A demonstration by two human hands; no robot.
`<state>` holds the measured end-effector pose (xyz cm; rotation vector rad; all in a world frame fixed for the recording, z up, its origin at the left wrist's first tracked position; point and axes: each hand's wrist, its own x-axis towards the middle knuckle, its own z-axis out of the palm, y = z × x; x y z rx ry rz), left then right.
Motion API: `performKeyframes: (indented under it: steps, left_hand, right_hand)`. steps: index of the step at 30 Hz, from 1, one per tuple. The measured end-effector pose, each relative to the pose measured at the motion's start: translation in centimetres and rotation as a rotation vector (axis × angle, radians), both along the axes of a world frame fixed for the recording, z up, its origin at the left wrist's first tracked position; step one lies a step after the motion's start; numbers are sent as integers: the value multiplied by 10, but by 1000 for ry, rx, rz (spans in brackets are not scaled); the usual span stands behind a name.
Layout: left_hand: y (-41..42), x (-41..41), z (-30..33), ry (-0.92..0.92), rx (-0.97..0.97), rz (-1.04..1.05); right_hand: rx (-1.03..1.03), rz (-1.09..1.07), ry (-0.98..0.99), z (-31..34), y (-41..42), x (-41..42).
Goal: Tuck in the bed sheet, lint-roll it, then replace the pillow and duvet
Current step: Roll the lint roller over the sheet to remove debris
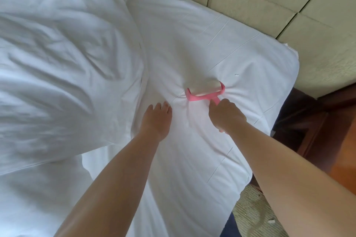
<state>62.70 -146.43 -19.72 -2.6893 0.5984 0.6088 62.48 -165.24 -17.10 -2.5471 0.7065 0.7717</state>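
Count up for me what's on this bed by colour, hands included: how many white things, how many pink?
White: 2, the flat cotton bed sheet and the bunched, puffy duvet.
Pink: 1, the plastic-framed lint roller, with its pale roll pressed to the sheet.
Bare hands: 2, the left hand flat on the sheet and the right hand gripping the roller's handle.
Total: 5.

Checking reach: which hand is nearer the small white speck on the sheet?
Right. The right hand grips the lint roller just below the speck; the left hand presses the sheet farther left.
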Motion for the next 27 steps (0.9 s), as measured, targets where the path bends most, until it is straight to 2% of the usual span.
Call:
performKeyframes:
  steps: [6, 13, 19, 27]
  left_hand:
    - [-13, 34, 1, 38, -35, 26]
    - [-21, 76, 0, 108, 27, 113]
    - [-31, 104, -4, 236, -25, 217]
    - [-44, 118, -10, 224, 60, 227]
  right_hand:
    - [14, -9, 24, -1, 8, 45]
    - [109, -23, 19, -3, 20, 111]
    - [189, -55, 7, -3, 20, 145]
    - [217, 89, 29, 9, 20, 171]
